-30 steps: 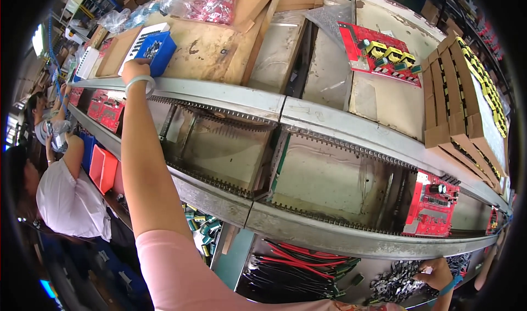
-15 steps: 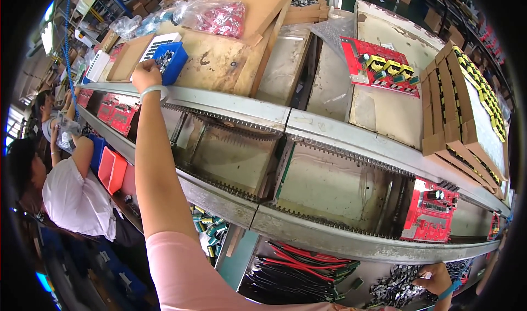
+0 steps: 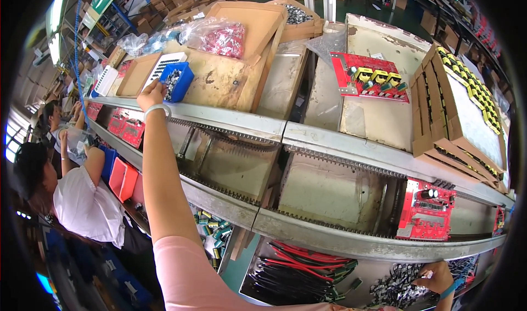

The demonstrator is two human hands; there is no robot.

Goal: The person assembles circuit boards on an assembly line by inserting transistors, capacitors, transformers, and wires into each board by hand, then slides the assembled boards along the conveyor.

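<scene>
My left hand [image 3: 151, 95] reaches far out to the left, at the near-left side of a blue bin [image 3: 185, 84] of small metallic parts. Its fingers are drawn together, and what they hold, if anything, is hidden. A white tray with dark rows [image 3: 159, 67] lies just behind that hand. At the lower right, my right hand [image 3: 437, 278] rests at a heap of small black and silver components [image 3: 398, 286]. Those fingers are curled at the heap's edge, with a small pale bit by the fingertips that I cannot name.
A chain conveyor crosses the view, carrying red circuit boards [image 3: 427, 212]. Beyond it lie another red board [image 3: 370, 78], stacked cardboard trays with yellow parts [image 3: 466, 86] and bagged red parts [image 3: 225, 39]. Red and black wires [image 3: 302, 267] lie below. A co-worker [image 3: 90, 201] sits at left.
The whole view has shifted slightly, the far-left bench now sitting lower in it. My left hand stays beside the blue bin, and my right hand stays at the component heap.
</scene>
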